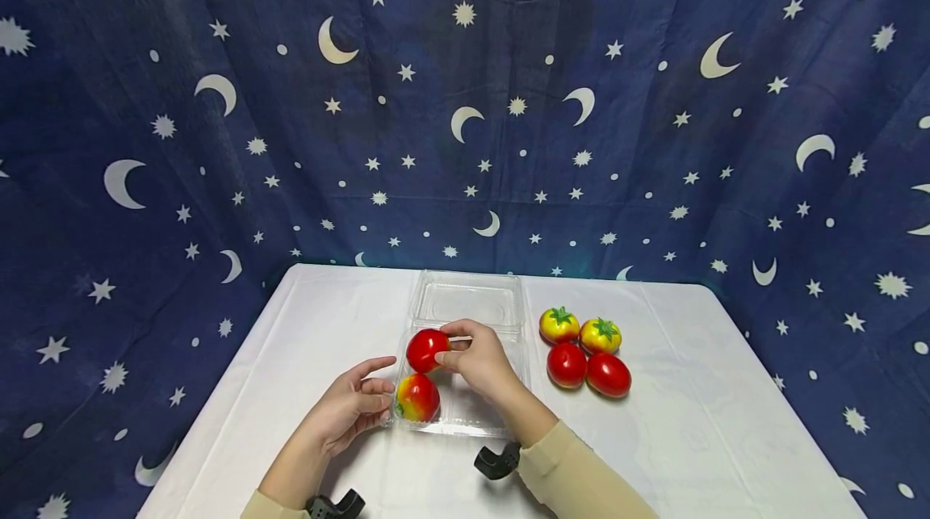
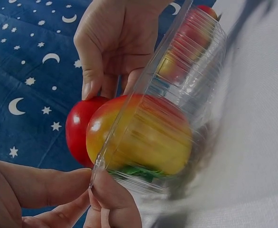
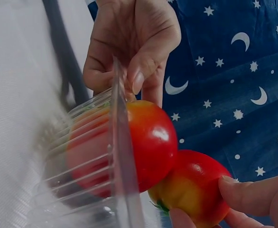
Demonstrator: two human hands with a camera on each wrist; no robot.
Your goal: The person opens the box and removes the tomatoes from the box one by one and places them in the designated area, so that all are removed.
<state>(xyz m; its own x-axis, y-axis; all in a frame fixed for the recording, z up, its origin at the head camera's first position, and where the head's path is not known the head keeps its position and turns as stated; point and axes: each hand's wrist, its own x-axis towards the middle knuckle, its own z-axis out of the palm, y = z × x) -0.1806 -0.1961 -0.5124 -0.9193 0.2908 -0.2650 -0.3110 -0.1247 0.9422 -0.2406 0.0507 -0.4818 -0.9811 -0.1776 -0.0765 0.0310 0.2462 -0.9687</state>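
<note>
A clear plastic clamshell container lies opened on the table, its lid folded back. My left hand pinches the container's left rim between thumb and fingers, as the left wrist view shows. In the front left of the container sits a red-and-yellow tomato, its green calyx turned left; the ribbed wall partly covers it in both wrist views. My right hand grips another tomato, red and yellow with a green calyx, over the container's left side, just behind the first one.
Several more tomatoes stand grouped right of the container: yellow-topped ones with green calyxes at the back, red ones in front. A white cloth covers the table. Behind it hangs a blue curtain with moons and stars.
</note>
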